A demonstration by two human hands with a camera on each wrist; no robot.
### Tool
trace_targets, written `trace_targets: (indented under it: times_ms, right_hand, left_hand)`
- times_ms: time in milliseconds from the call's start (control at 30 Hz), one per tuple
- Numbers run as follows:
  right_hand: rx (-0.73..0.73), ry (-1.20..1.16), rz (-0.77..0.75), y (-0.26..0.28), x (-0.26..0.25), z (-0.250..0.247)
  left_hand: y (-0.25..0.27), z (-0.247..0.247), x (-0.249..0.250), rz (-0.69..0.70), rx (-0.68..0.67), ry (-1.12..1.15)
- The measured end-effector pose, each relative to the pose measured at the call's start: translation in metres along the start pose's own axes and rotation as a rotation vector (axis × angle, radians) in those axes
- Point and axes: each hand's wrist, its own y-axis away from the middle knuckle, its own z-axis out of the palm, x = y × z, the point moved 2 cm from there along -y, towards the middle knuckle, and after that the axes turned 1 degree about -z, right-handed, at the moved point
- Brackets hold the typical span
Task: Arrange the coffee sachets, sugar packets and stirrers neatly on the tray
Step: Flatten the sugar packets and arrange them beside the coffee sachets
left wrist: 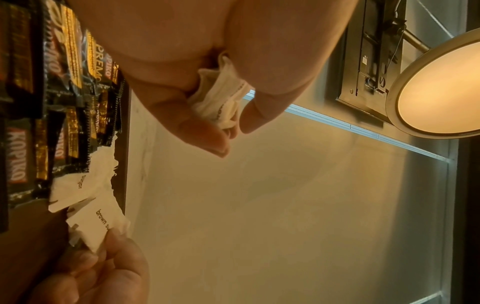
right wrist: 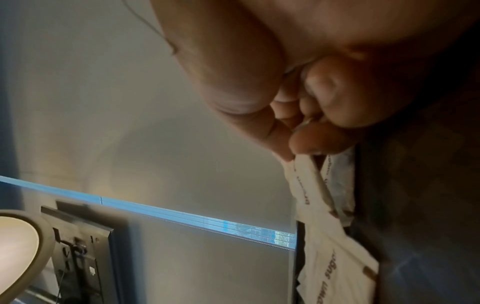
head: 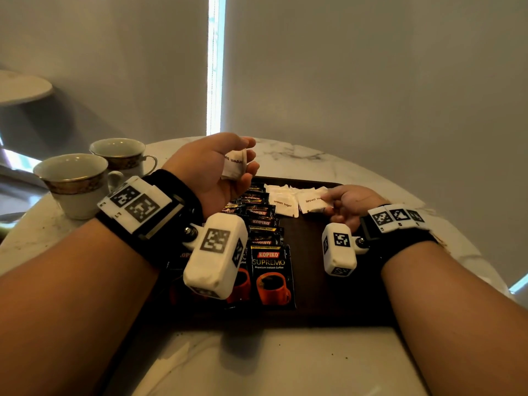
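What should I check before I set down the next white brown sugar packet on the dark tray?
1. Left hand holds its stack of white paper brown sugar packets: ok.
2. Right hand pinches the packet on the tray: ok.
3. Bare space on the dark wooden tray: ok.
4. Black Kopiko coffee sachets in overlapping rows: ok.
5. Stirrers on tray: cannot tell, none visible.

Glossy foil coffee sachets point(head: 273, 277); matt paper sugar packets point(head: 283, 204); dark wood tray point(head: 328, 295).
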Motion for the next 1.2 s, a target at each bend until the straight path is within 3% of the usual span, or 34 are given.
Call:
trace_targets:
  times_ms: [367,800,1000,1200]
  right_hand:
    - [0.014,0.092,0.026,0.0022,0.0003,-0.0005]
    - [0.023,-0.033,0.000,0.0023,-0.0001,0.0026]
    - [0.068,0.162,0.043,-0.0006,-0.0005,-0.0051]
    - [0.080,0.152,0.034,0.0022,-0.0014,-0.0044]
  left_hand:
    - [0.0012,-0.0011,0.0004,-0.009,0.012,0.000]
    - [0.0013,-0.0029,0.0003,-0.013,0.027,-0.009]
    - [0.0027,-0.0023,0.0002,-0.014,0.020,-0.005]
    - [0.0031,-0.0028,0.0007,-0.018,0.012,0.033]
